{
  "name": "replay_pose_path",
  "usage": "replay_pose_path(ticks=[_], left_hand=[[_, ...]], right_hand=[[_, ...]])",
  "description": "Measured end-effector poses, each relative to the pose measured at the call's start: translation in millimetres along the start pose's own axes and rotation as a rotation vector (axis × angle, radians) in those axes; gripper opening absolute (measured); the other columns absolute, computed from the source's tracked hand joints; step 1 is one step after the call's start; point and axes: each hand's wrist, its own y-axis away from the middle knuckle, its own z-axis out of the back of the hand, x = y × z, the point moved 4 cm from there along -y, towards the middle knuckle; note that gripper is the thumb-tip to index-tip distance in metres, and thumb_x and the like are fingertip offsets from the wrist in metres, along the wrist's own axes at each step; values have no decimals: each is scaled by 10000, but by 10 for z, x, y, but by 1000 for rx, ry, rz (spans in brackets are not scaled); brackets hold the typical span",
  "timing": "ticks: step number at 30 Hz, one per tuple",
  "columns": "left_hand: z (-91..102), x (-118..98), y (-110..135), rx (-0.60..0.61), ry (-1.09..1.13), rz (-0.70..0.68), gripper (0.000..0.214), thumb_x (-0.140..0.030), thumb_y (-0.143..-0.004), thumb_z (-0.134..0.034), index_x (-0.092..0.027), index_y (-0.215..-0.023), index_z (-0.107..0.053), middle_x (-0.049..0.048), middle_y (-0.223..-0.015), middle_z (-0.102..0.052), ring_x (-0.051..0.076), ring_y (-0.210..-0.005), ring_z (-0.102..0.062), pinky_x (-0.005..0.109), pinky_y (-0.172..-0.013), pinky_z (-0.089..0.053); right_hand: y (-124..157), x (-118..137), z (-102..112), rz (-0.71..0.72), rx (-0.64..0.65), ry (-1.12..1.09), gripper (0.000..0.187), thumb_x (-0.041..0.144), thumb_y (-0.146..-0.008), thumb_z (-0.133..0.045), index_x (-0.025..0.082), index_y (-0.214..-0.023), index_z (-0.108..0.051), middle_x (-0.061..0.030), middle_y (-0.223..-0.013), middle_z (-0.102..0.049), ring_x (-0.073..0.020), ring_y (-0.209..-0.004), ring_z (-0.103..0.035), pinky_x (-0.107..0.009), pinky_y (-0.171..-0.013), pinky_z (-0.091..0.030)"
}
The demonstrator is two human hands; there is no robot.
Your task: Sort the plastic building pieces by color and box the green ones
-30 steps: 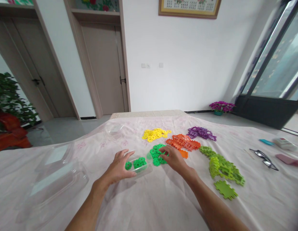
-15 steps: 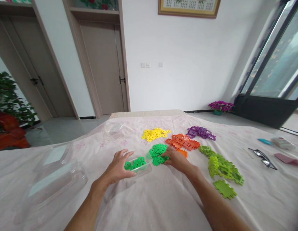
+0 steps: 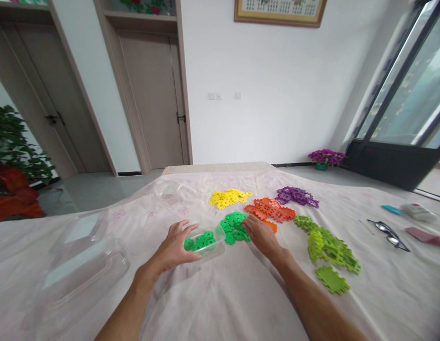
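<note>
My left hand (image 3: 177, 244) grips the left end of a clear plastic box (image 3: 217, 247), thumb on the near side and fingers on the far side. Several green plastic snowflake pieces (image 3: 205, 239) lie inside it. Just right of the box, a pile of the same green snowflake pieces (image 3: 232, 226) rests on the cloth. At that pile's right edge is my right hand (image 3: 260, 234), its fingers bent together and touching the pieces. Whatever may be between those fingertips is hidden.
Beyond lie yellow pieces (image 3: 227, 198), red-orange pieces (image 3: 271, 209) and purple pieces (image 3: 297, 196). Lime-green pieces (image 3: 328, 248) and eyeglasses (image 3: 388, 233) are to the right. Clear plastic boxes (image 3: 81, 270) stand at the left, and a clear lid-like piece (image 3: 169, 188) lies farther back.
My right hand has shifted slightly up and right along the edge of the green pile. My left hand and the box have stayed in place.
</note>
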Motion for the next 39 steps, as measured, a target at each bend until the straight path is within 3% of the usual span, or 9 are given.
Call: replay_pose_path(ticks=[7,11,14,17,23,27,30,34,39], left_hand=[[-4,-9,9,-5,5,0,904,-373,-604,-794,-278,-1440,-464,124,-1485,-377,337,-1392,-306,482,-1132,-319],[-6,-7,11,-29,-3,-10,894,-361,-602,-789,-277,-1433,-470,118,-1477,-385,335,-1385,-311,484,-1131,-324],[-3,-6,7,-29,-12,-15,885,-350,-597,-786,-270,-1424,-480,118,-1469,-396,331,-1378,-321,478,-1135,-317],[6,-10,4,-22,-11,-19,895,-362,-590,-792,-275,-1423,-479,116,-1469,-400,331,-1374,-327,478,-1137,-310],[20,-41,8,17,-5,12,908,-402,-604,-787,-265,-1440,-462,131,-1492,-369,334,-1398,-296,469,-1138,-301],[24,-50,10,36,-11,29,885,-405,-610,-782,-268,-1430,-478,131,-1506,-348,331,-1413,-276,459,-1143,-294],[18,-38,9,34,-11,28,886,-398,-609,-784,-274,-1431,-477,129,-1508,-343,326,-1415,-272,452,-1144,-295],[18,-28,10,24,-3,21,887,-386,-607,-793,-279,-1429,-477,130,-1505,-346,334,-1411,-277,467,-1141,-299],[7,5,-5,-4,44,-20,954,-462,-575,-837,-266,-1432,-468,143,-1493,-369,356,-1397,-301,506,-1146,-284]], right_hand=[[-58,319,94,-32,-260,-254,349,360,-1003,-399,210,-705,-500,-20,-740,-543,-166,-726,-538,-276,-678,-417],[-55,643,54,29,-229,-334,371,373,-1007,-413,207,-701,-543,-20,-729,-564,-163,-726,-545,-278,-677,-424],[-43,739,-58,93,-140,-359,293,365,-1004,-436,219,-895,-666,-38,-854,-634,-172,-826,-597,-286,-745,-454],[-47,612,-120,61,-123,-347,265,336,-996,-445,237,-1051,-685,-53,-955,-652,-179,-902,-617,-297,-808,-471],[-1,195,-56,-68,31,-153,220,329,-864,-604,255,-1042,-711,-41,-1008,-641,-192,-907,-615,-289,-772,-458],[81,136,-9,-58,168,-34,355,365,-778,-687,286,-1124,-698,-41,-1101,-631,-213,-961,-603,-289,-782,-437],[89,152,2,-51,210,22,290,370,-830,-641,276,-1097,-707,-48,-1080,-632,-201,-955,-599,-279,-788,-421],[57,179,-12,25,202,53,221,350,-920,-545,247,-1005,-721,-52,-989,-643,-186,-916,-601,-268,-777,-419],[60,117,-63,31,68,3,264,322,-972,-466,243,-913,-711,-57,-955,-665,-195,-880,-615,-285,-750,-446]])
